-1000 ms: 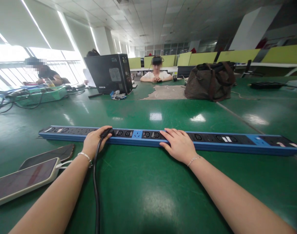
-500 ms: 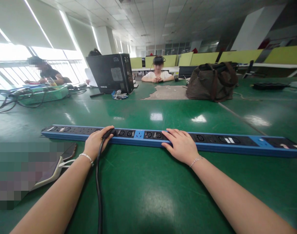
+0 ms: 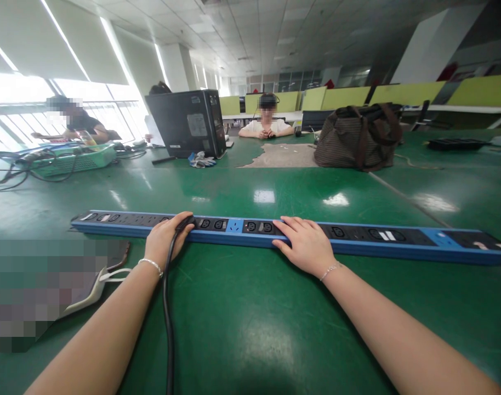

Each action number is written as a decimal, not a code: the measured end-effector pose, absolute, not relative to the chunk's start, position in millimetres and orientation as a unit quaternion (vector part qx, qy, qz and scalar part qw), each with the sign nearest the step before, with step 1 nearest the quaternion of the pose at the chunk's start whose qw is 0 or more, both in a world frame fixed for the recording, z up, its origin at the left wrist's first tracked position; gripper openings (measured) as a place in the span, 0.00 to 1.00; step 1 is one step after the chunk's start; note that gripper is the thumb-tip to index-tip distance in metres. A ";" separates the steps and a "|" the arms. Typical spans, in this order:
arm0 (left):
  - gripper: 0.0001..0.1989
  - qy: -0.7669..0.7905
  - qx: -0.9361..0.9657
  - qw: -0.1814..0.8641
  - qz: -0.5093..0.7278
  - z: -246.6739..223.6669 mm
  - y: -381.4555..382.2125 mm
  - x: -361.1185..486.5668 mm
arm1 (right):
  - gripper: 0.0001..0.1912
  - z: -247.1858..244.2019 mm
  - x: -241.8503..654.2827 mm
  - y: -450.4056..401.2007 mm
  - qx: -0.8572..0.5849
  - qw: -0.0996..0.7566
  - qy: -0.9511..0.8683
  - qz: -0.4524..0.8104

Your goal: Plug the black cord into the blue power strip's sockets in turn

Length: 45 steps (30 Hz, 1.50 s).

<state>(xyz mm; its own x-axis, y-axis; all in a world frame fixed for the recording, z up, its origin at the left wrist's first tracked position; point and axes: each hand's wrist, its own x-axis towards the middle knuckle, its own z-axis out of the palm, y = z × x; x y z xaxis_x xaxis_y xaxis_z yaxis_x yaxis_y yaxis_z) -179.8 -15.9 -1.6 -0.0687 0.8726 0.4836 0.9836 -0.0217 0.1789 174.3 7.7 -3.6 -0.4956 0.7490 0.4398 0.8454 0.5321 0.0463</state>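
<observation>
A long blue and black power strip (image 3: 234, 238) lies across the green table, its row of sockets facing up. My left hand (image 3: 165, 237) is closed around a black power plug (image 3: 187, 221) at a socket left of the strip's middle. How deep the plug sits is hidden by my fingers. From it a thick black cable (image 3: 166, 323) runs down toward me. My right hand (image 3: 306, 244) grips the strip right of its middle, fingers over the top and thumb at the near edge.
A blurred-out flat item (image 3: 36, 285) lies at the near left. Farther back are a green basket (image 3: 78, 160) with cables, a black computer case (image 3: 184, 123), gloves (image 3: 201, 159) and a brown bag (image 3: 353, 142). One person (image 3: 267, 129) sits opposite, another (image 3: 86, 123) at the far left.
My left wrist and forearm have shifted slightly to the right, with the fingers still on the plug. The right hand and the strip look almost unchanged.
</observation>
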 end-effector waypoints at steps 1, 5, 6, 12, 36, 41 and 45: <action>0.22 -0.686 -0.674 0.114 -0.248 -2.4 -14.9 -180.5 | 0.25 -3.6 174.3 7.7 -0.466 0.187 -0.855 -0.128; 0.21 -0.671 -0.679 0.109 -0.279 -5.0 -13.0 -181.8 | 0.25 -3.6 174.4 7.7 -0.465 0.189 -0.855 -0.128; 0.21 -0.670 -0.677 0.108 -0.285 -5.1 -13.0 -180.9 | 0.25 -3.8 174.4 7.8 -0.465 0.189 -0.855 -0.128; 0.19 -0.685 -0.645 0.086 -0.327 -1.6 -13.8 -175.5 | 0.25 -5.3 174.6 8.3 -0.464 0.190 -0.855 -0.133; 0.17 -0.585 -0.735 0.021 -0.343 -2.5 -4.5 -88.7 | 0.24 -3.0 172.3 6.6 -0.467 0.205 -0.851 -0.125; 0.18 -0.583 -0.756 0.055 -0.293 -4.5 -2.2 -87.0 | 0.25 -2.3 171.8 6.4 -0.470 0.200 -0.852 -0.118; 0.19 -0.577 -0.786 0.077 -0.211 4.5 -7.5 -84.6 | 0.25 -2.9 171.7 6.6 -0.470 0.204 -0.850 -0.118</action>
<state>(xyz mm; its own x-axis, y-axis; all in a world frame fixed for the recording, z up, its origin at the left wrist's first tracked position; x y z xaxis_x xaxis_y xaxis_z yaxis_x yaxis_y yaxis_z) -84.6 -7.5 4.5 0.2460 0.8737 0.4197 0.9386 -0.3227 0.1217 171.7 6.6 -2.9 -0.4745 0.7520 0.4575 0.8483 0.5294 0.0095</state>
